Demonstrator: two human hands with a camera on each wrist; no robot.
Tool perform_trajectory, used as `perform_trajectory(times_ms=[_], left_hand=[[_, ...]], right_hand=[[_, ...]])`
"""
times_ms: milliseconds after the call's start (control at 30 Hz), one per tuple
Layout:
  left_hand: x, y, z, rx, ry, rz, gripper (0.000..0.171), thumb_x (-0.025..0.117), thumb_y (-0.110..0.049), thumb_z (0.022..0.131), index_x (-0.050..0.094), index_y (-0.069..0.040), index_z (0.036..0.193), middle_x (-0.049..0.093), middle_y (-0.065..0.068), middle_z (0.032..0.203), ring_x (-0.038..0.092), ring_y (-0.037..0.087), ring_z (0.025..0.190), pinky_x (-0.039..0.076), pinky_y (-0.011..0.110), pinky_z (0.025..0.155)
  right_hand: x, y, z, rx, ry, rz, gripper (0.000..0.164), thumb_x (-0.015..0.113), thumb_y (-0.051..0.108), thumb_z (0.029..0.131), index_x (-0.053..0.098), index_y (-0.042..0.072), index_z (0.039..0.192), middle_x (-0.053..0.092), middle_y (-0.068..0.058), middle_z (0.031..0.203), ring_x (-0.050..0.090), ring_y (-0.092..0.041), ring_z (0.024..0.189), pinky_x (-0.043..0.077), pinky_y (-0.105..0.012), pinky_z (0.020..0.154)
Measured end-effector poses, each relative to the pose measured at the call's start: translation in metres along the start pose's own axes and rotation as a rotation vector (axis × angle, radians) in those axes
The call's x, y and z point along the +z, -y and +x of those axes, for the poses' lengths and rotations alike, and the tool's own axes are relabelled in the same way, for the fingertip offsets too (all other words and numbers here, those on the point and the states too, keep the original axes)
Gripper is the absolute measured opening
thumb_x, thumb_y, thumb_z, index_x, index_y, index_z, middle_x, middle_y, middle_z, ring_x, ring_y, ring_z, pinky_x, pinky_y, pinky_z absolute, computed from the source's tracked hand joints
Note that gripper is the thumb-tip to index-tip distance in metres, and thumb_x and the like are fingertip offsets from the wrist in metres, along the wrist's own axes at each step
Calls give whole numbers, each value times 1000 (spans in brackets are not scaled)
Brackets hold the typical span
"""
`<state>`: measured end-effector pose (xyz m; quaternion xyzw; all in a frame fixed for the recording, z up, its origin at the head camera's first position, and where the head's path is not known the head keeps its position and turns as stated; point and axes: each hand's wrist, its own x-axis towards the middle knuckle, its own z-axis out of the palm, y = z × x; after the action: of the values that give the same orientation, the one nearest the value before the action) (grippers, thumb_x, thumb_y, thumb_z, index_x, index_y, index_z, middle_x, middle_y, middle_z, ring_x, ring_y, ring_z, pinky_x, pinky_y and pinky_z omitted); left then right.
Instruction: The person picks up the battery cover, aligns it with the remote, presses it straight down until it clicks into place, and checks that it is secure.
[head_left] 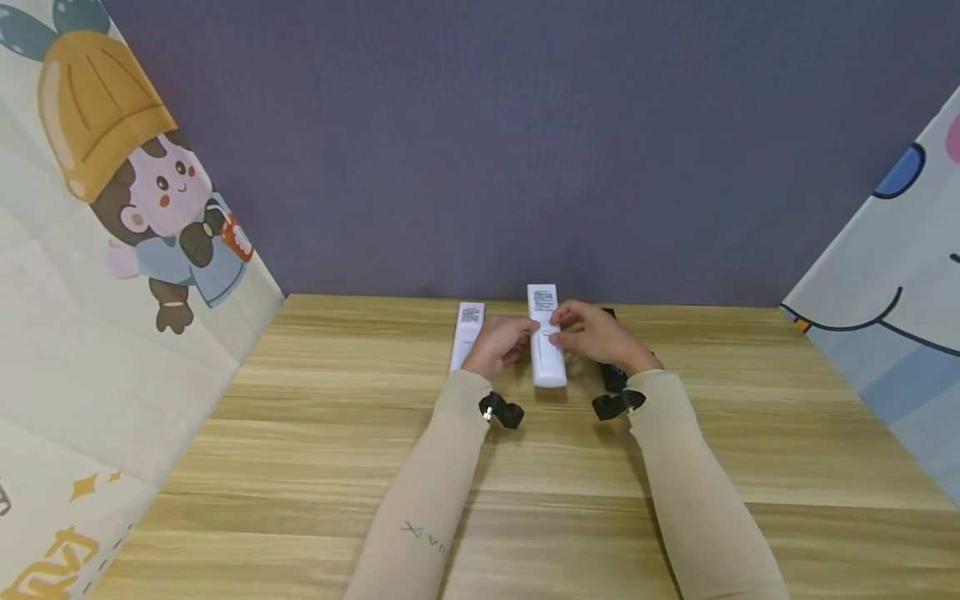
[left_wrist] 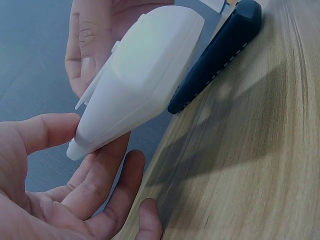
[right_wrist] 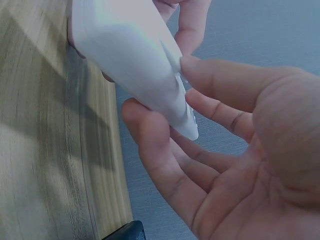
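A white remote control (head_left: 548, 367) is held above the table, its back with a printed label turned up. My left hand (head_left: 498, 343) grips it from the left, thumb on the back and fingers beneath. From the right, my right hand (head_left: 603, 340) pinches it, with the thumb at the edge of the battery cover (right_wrist: 171, 52) and fingers under the body. In the left wrist view the cover (left_wrist: 89, 95) stands tilted out from the back of the remote. Whether the cover is fully detached, I cannot tell.
A second white remote (head_left: 468, 321) lies label up beside my left hand, partly hidden by it. Under my right hand is a black remote (head_left: 613, 379), also seen in the left wrist view. A dark wall panel (head_left: 480, 167) stands behind the wooden table (head_left: 540, 483).
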<state>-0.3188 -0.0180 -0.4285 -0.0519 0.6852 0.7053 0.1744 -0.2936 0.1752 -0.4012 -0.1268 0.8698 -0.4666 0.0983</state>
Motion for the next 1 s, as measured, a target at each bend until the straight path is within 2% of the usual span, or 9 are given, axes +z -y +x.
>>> perform_trajectory(times_ms=[200,367,567,700,1000], left_hand=[[1,0,0,8,-3,1,23,76,-22,87,76,-9,105,75,2,91,65,14,79,52,35,84],[0,-1,-1,23,15,11,30,76,-24,87,75,-10,113,74,1,94,64,13,80,50,34,83],[-2,-3,-2,25,65,10,61,79,-25,83,60,-17,141,73,2,103,65,16,91,50,39,90],[-3,-5,-4,28,88,8,76,80,-19,82,49,-25,151,72,3,105,64,18,99,49,43,94],[-5,-5,-6,32,115,10,78,79,-13,81,48,-26,152,71,0,98,63,16,96,49,42,94]], right_hand=[[0,-1,0,-7,-12,7,28,67,14,99,56,4,122,56,-27,133,68,-38,99,60,-50,79],[1,0,0,-17,-32,2,27,68,14,98,57,4,121,58,-27,131,68,-33,98,60,-50,81],[0,1,0,-3,-41,1,27,67,14,99,57,4,121,58,-26,130,68,-34,99,59,-50,84],[0,2,-1,4,-47,1,27,67,13,99,57,4,122,58,-26,130,68,-32,98,59,-49,83],[0,3,-1,12,-55,-8,28,68,14,98,57,5,122,59,-25,131,68,-32,99,59,-48,83]])
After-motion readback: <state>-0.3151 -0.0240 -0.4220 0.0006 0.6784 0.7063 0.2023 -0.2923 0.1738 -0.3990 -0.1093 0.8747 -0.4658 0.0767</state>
